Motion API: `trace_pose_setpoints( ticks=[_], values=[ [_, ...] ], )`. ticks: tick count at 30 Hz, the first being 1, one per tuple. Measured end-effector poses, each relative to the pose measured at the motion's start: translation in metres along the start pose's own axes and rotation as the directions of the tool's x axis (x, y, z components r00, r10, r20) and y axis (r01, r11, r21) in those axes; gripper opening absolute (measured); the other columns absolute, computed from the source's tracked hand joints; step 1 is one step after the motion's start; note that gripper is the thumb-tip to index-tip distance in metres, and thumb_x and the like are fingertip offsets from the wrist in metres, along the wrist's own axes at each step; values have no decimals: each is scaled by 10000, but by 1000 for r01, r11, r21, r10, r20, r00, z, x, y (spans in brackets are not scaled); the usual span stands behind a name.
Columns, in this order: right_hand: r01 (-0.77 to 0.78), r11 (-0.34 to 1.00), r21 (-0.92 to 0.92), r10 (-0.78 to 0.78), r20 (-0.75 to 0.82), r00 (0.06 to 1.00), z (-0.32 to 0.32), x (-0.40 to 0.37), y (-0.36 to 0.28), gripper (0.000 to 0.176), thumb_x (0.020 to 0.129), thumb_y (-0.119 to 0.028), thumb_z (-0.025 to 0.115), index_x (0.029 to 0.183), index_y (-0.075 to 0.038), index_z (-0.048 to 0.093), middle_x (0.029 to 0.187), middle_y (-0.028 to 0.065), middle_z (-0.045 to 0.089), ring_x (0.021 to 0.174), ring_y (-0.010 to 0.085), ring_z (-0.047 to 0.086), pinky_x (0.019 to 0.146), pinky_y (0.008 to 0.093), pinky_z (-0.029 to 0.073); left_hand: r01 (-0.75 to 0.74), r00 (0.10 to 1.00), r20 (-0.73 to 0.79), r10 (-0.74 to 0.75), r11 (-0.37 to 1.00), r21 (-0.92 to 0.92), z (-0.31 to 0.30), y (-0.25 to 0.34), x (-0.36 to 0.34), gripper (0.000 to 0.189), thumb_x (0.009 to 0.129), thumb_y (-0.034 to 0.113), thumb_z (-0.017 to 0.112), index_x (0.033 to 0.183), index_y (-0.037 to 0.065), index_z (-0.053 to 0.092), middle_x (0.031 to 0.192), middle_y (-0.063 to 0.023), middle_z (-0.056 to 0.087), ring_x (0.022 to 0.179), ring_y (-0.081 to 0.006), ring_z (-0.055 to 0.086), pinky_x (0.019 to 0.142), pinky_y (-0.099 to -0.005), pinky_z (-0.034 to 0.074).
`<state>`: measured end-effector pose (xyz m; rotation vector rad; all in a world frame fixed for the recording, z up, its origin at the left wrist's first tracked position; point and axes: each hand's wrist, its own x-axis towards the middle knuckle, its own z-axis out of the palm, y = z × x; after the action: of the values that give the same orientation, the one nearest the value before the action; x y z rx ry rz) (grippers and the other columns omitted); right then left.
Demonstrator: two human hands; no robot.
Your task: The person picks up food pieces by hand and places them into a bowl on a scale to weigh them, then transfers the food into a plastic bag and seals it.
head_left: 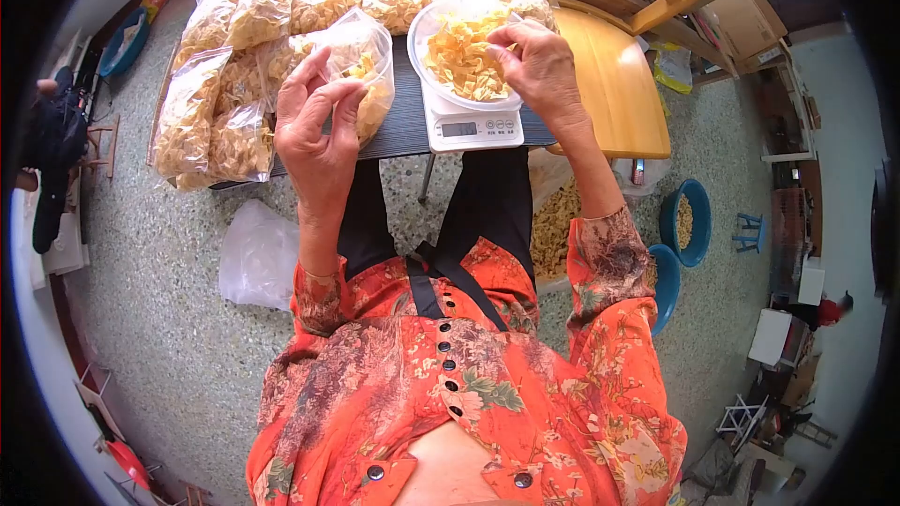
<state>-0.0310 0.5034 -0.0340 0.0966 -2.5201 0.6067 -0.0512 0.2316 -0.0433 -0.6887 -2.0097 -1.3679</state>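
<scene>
Golden strips (467,61) filled the bowl (469,104) on the scale (476,129); the right hand (546,70), fingers pinched, perhaps around one, needed lightness; the left hand (317,136) curled half-open, empty.

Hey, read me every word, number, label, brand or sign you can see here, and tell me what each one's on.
None can be read with certainty.
Scale's display: digits too faint and small.
Scale's button panel: small printed characters, too blurred.
Yellow bag on the floor: any print too blurred.
</scene>
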Motion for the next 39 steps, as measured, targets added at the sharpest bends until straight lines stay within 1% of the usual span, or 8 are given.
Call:
trace_pose_setpoints(
  ticks=[7, 14, 20, 23, 25, 26, 29, 39],
  values=[
    [115, 923, -367, -106, 44, 993, 24, 7, 0, 221, 834, -205, 766, 1016, -81, 742, 975, 130, 642, 924, 310, 659, 808, 422, 542, -14, 999, 40, 14, 1000, -6, 3, 6, -1, 149, 821, -37, 762, 961, 14, 763, 1267, -135, 664, 1132, -236, 653, 972, -352, 526],
    [114, 935, -336, -90, 86, 992, 17, 3, -2, 161, 838, -206, 764, 906, -75, 698, 960, 116, 650, 914, 311, 666, 806, 429, 545, 13, 998, 64, -12, 1000, -4, 5, 6, -2, 158, 819, -31, 764, 971, 16, 762, 1269, -138, 663, 1124, -244, 656, 977, -357, 523],
    [184, 960, -211, -180, 41, 983, 14, 2, 6, 108, 853, -152, 761, 912, -76, 712, 800, 105, 664, 750, 260, 676, 707, 370, 553, -42, 997, 68, 41, 999, 11, 9, 8, -2, 166, 777, -49, 773, 928, 20, 762, 1235, -149, 667, 1069, -264, 672, 934, -349, 540],
    [45, 994, 103, -33, -109, 993, 2, 5, 6, 144, 851, -159, 774, 932, -51, 725, 796, 84, 701, 724, 232, 686, 687, 329, 572, -32, 995, 97, 29, 999, 21, 10, 10, -4, 165, 772, -51, 773, 919, 21, 760, 1232, -151, 664, 1061, -268, 669, 940, -358, 540],
    [-311, 700, 643, 389, 21, 921, -4, 5, 5, 165, 881, -157, 781, 947, -15, 730, 787, 55, 717, 660, 132, 672, 577, 258, 543, -57, 993, 99, 57, 998, -3, 14, 10, -5, 156, 772, -52, 771, 910, 21, 757, 1232, -154, 660, 1087, -277, 655, 951, -371, 541],
    [-276, 519, 809, 406, 51, 912, -4, 6, 6, 213, 896, -165, 785, 970, 22, 717, 798, 45, 714, 649, 65, 650, 516, 200, 502, -58, 993, 98, 58, 998, -6, 16, 10, -5, 156, 772, -52, 771, 910, 21, 757, 1232, -154, 660, 1087, -277, 655, 951, -371, 541],
    [-307, 328, 893, 388, 168, 906, -11, 2, -10, 250, 876, -157, 802, 998, 39, 705, 783, 57, 712, 657, 69, 651, 521, 190, 498, -58, 991, 123, 58, 998, -3, 21, 11, -8, 150, 773, -54, 768, 904, 18, 754, 1233, -166, 654, 1121, -295, 638, 961, -383, 541],
    [-350, 572, 742, 195, 292, 936, 5, 11, -70, 253, 929, -171, 742, 1082, 28, 719, 824, 46, 724, 678, 52, 655, 553, 184, 502, -117, 985, 130, 113, 993, 23, 25, 9, -11, 162, 760, -56, 773, 902, 18, 750, 1234, -189, 651, 1113, -315, 635, 937, -385, 534]
  ],
)
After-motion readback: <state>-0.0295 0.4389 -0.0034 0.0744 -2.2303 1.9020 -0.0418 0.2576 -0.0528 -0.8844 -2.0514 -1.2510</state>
